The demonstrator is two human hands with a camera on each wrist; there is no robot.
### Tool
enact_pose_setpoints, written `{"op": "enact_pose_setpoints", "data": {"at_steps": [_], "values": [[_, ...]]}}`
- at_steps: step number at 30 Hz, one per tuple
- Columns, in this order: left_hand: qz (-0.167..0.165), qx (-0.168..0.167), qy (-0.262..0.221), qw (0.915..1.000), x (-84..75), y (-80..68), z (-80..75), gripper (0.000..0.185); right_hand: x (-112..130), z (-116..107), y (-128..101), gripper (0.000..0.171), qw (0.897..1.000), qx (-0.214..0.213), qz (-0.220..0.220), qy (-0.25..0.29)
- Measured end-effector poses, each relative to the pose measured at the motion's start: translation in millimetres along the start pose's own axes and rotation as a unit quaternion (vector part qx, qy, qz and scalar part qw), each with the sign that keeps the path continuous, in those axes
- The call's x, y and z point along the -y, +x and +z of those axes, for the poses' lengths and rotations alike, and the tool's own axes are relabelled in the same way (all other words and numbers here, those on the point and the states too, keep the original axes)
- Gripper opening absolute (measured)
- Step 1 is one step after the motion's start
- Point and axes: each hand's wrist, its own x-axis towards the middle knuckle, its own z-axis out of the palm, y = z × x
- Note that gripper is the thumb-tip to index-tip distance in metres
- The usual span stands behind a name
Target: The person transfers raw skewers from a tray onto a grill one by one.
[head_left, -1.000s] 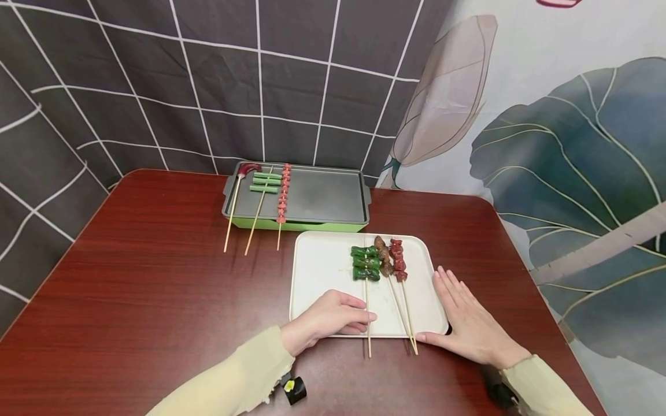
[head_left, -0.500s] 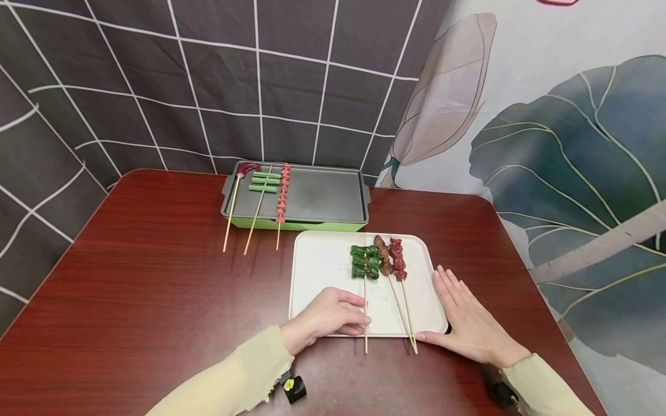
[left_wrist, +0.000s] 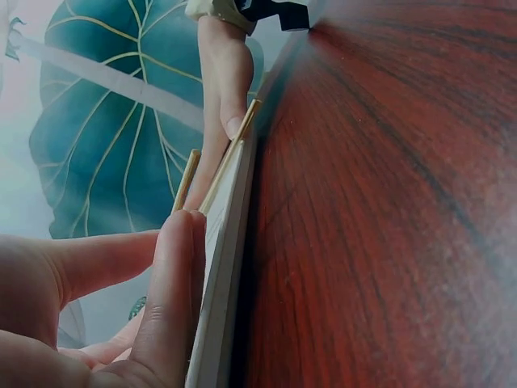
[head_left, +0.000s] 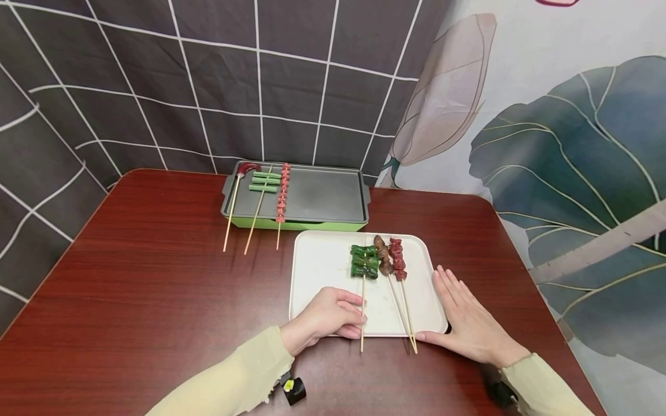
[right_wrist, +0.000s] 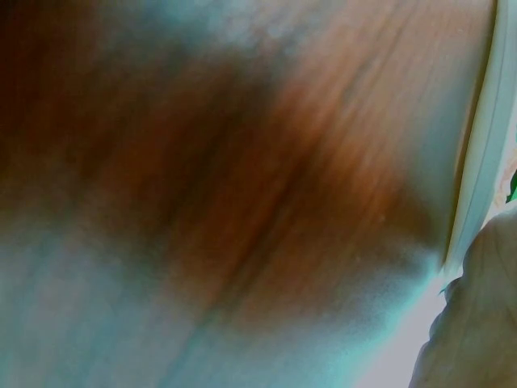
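Observation:
In the head view my left hand (head_left: pixel 333 315) pinches the stick of a green pepper skewer (head_left: pixel 365 262) over the near side of a white tray (head_left: pixel 319 263). The left wrist view shows thumb and fingertips (left_wrist: pixel 176 242) meeting at a thin stick (left_wrist: pixel 187 179). Right of the pepper lie a brown meat skewer (head_left: pixel 385 267) and a dark red meat skewer (head_left: pixel 398 260), their sticks crossing near the front rim. My right hand (head_left: pixel 470 323) rests with straight fingers along the tray's right edge, its thumb by the crossed stick ends.
Behind the tray stands a grey griddle (head_left: pixel 328 196) on a green base. On its left half lie a dark red skewer (head_left: pixel 248 167), a green bean-like skewer (head_left: pixel 265 180) and a pink-red skewer (head_left: pixel 282 196), sticks overhanging the front. A dark gridded cloth (head_left: pixel 218 75) hangs behind.
The left hand has shifted slightly left, and the lower end of the pepper skewer's stick has swung left with it. The right hand and the other skewers stay in place.

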Motion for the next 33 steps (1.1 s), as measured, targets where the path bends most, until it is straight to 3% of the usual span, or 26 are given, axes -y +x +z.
{"op": "enact_pose_setpoints", "data": {"at_steps": [17, 33], "values": [[0.029, 0.0, 0.005, 0.9996, 1.5, -9.9, -1.7, 0.04, 0, 1, 0, 0.12, 1.0, 0.005, 0.004, -0.005], [0.054, 0.022, 0.002, 0.9983, -8.6, -35.9, -14.2, 0.041, 0, 0, 0, 0.12, 1.0, 0.002, 0.001, -0.007]]}}
